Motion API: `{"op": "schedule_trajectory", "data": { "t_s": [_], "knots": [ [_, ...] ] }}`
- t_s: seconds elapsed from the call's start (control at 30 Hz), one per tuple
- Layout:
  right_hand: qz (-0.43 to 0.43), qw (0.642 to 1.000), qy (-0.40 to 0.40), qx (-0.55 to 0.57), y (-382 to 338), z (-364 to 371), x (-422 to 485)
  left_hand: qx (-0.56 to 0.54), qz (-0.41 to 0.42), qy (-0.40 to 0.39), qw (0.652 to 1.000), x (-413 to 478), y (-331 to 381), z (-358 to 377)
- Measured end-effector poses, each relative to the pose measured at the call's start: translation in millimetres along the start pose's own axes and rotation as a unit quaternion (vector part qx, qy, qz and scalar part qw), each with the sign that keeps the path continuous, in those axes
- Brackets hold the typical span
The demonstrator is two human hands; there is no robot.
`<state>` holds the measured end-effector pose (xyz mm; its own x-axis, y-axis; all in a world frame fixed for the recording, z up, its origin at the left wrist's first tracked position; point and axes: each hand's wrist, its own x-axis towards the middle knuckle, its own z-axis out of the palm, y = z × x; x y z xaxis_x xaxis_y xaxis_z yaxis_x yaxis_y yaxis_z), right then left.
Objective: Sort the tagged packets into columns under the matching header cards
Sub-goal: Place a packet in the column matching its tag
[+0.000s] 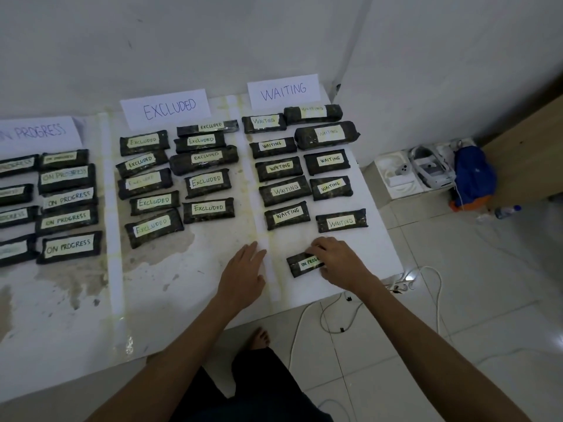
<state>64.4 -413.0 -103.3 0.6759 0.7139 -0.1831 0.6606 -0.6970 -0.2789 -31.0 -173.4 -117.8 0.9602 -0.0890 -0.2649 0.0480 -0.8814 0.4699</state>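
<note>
One packet [300,264] lies by the board [182,284] edge, right hand [338,260] gripping it, left hand [243,269] flat.

Dark ON PROGRESS packet [300,265] flat below WAITING packets [341,222]

Left hand [243,271]: my palm lies flat on the tabletop [189,287], fingers straight, pointing away from me.
Right hand [338,260]: my fingers curl over a packet [300,264], thumb at its near edge.
Arms: both bare, stretched forward.
</note>
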Motion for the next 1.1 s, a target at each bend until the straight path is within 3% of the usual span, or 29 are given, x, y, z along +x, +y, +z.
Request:
{"op": "schedule_trajectory", "data": {
  "t_s": [0.2,0.4,0.87,1.1],
  "knots": [
    [0.009,1.000,0.013,-0.010,-8.8,-2.7,8.4,0.064,0.034,0.004,0.997,-5.4,-16.3,12.2],
    [0.002,1.000,0.018,0.013,-50.7,-11.6,15.1,0.013,0.020,0.042,0.999,-23.8,-39.8,-4.8],
    [-0.074,0.997,0.008,0.017,-242.6,-3.4,103.1,0.016,-0.097,0.118,0.988,-162.2,-185.1,-86.6],
    [-0.081,0.996,-0.024,0.009,-344.6,26.8,157.0,0.014,-0.144,0.111,0.983,-217.9,-275.9,-103.8]
  ]
}}
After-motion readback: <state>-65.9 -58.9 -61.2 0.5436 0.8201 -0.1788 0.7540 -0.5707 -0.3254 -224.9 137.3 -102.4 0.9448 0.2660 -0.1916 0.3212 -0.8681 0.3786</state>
